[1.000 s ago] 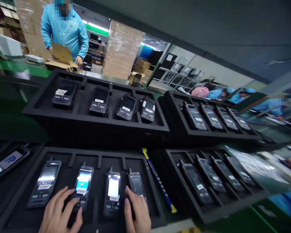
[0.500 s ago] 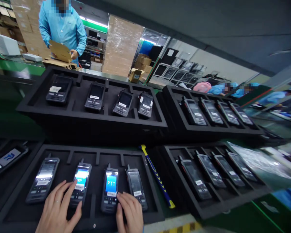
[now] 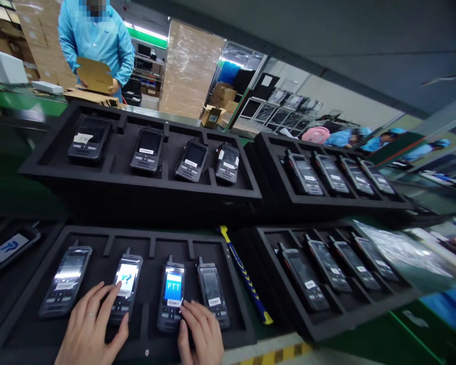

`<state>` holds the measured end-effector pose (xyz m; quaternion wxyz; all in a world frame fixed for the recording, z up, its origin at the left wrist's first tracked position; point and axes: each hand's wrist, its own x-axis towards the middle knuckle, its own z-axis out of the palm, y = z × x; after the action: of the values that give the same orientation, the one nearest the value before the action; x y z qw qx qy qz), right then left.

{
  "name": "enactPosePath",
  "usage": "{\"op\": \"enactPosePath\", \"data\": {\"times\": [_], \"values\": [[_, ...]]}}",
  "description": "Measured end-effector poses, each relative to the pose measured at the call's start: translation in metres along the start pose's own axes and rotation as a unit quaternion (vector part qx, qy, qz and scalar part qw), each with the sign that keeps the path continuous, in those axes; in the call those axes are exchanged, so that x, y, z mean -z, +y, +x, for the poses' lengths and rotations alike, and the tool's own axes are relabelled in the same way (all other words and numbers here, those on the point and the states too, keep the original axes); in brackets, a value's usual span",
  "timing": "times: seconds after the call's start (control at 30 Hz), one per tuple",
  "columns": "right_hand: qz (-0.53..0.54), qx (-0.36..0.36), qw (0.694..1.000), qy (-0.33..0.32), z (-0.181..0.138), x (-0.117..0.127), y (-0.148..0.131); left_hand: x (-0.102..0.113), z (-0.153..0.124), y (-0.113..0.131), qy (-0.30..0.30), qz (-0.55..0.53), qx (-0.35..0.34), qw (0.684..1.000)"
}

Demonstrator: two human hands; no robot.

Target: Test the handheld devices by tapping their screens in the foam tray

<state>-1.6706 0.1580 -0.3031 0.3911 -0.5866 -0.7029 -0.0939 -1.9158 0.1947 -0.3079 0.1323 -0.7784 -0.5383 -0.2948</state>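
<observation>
A black foam tray (image 3: 99,241) in front of me holds several handheld radio phones. My left hand (image 3: 89,329) lies spread over the lower part of the second phone (image 3: 124,284), whose screen is lit white, with a finger on its screen edge. My right hand (image 3: 201,334) rests with fingers stretched on the keys of the third phone (image 3: 172,294), whose blue screen reads PTT, and beside the dark fourth phone (image 3: 212,291). The first phone (image 3: 66,279) lies untouched at the left. Neither hand grips anything.
Three more foam trays (image 3: 137,187) (image 3: 327,203) (image 3: 289,238) with phones sit behind and to the right. A blue-and-yellow tool (image 3: 243,276) lies between the trays. A person in a blue coat (image 3: 97,43) handles cardboard (image 3: 95,76) beyond the green bench. Other people work at far right.
My right hand slid left from the fourth phone to the third phone's keys, whose screen turned from white to blue PTT. The second phone's screen changed. The left hand stayed put.
</observation>
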Motion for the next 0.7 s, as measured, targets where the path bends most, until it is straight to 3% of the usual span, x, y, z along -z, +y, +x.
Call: {"op": "enactPosePath", "data": {"times": [0.33,0.57,0.7], "values": [[-0.023,-0.009,1.0,0.006,0.001,-0.002,-0.003,-0.003,0.005,0.002,-0.017,0.014,0.02,1.0],[-0.061,0.101,0.993,0.011,0.01,0.001,0.009,-0.004,0.006,0.007,-0.022,0.021,0.032,0.999],[-0.075,0.109,0.99,0.042,0.023,0.003,0.004,-0.005,0.007,0.008,-0.007,0.032,0.035,0.999]]}}
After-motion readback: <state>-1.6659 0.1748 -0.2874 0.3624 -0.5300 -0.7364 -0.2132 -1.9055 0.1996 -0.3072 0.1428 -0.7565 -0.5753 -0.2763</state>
